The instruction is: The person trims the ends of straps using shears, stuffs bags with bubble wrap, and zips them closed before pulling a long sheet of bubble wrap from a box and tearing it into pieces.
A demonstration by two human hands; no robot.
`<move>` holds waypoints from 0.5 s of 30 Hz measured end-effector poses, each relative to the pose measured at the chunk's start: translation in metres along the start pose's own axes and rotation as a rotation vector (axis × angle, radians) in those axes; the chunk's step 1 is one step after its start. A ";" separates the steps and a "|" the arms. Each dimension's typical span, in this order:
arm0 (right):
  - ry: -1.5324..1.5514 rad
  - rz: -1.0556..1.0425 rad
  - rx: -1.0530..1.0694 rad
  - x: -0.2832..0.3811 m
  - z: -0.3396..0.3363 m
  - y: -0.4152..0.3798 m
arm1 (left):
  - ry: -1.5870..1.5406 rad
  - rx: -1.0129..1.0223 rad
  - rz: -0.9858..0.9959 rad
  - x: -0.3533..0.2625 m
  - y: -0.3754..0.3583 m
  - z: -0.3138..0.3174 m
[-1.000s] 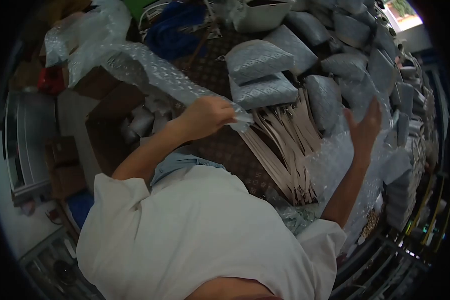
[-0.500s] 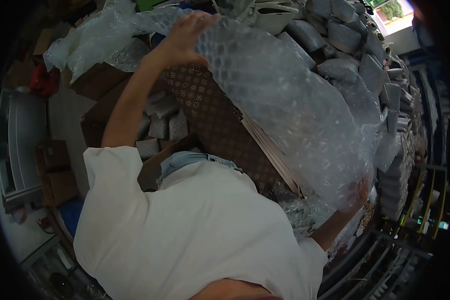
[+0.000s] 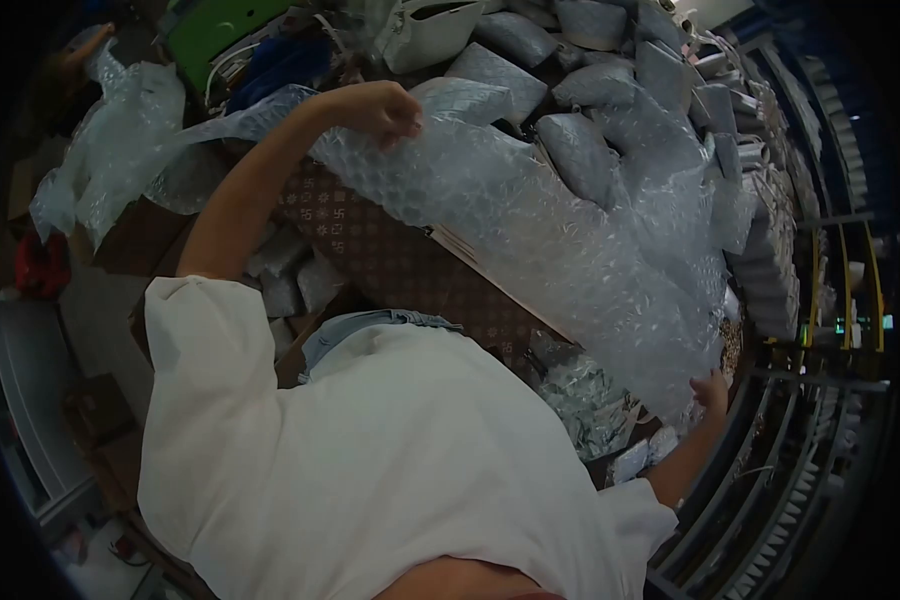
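A wide clear sheet of bubble wrap (image 3: 570, 240) lies slantwise in front of me, over part of a brown patterned surface (image 3: 400, 265). My left hand (image 3: 382, 112) is closed on the sheet's far left part, its fingers curled in. At the sheet's near right corner, my right hand (image 3: 710, 390) is closed at the edge with its fingertips against the film. A stack of thin pale sheets (image 3: 470, 255) shows its edge from under the bubble wrap. Crumpled clear plastic (image 3: 595, 405) sits by the near end of the brown surface.
Grey wrapped bundles (image 3: 580, 150) are heaped beyond the sheet, with a white bag (image 3: 430, 35) among them. More bubble wrap (image 3: 120, 150) trails off left, near another person's hand (image 3: 88, 48). Metal racks (image 3: 770, 470) stand at right. Wrapped packets (image 3: 295, 275) fill a box at left.
The bubble wrap has come down from a raised, taut position and lies flatter. My left hand has gone from spread fingers to closed. The view has shifted, and another person's hand appears at upper left.
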State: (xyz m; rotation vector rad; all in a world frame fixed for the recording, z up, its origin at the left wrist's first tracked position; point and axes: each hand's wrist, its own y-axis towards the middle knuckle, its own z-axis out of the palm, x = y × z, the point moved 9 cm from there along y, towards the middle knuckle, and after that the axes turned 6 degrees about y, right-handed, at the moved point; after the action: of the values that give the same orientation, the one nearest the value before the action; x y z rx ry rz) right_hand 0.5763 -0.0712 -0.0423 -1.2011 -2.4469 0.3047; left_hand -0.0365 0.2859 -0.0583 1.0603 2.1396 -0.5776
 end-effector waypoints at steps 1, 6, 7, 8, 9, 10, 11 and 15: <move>-0.360 0.033 -0.165 0.037 -0.009 -0.026 | 0.047 0.076 0.025 -0.018 -0.001 0.007; 0.199 -0.657 -0.196 0.211 0.024 -0.058 | 0.043 0.194 0.022 -0.066 -0.010 0.026; 0.315 -0.845 -0.067 0.269 0.042 -0.095 | 0.051 0.207 0.031 -0.074 -0.010 0.028; 0.329 -1.018 0.067 0.313 0.063 -0.121 | 0.056 0.233 0.042 -0.079 -0.010 0.031; 0.310 -1.112 0.210 0.342 0.085 -0.139 | 0.067 0.225 0.042 -0.081 -0.012 0.029; 0.351 -1.147 0.299 0.365 0.106 -0.148 | 0.079 0.213 0.038 -0.081 -0.014 0.027; 0.394 -1.189 0.388 0.383 0.122 -0.155 | 0.086 0.228 0.042 -0.081 -0.019 0.028; 0.278 -1.086 0.639 0.409 0.170 -0.150 | 0.028 0.172 -0.008 -0.070 -0.046 0.012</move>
State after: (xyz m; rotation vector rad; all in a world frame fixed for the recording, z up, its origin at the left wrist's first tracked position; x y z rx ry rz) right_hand 0.1695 0.1593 -0.0370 0.3561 -2.1170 0.4727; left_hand -0.0387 0.2162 -0.0110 1.1586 2.1496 -0.7658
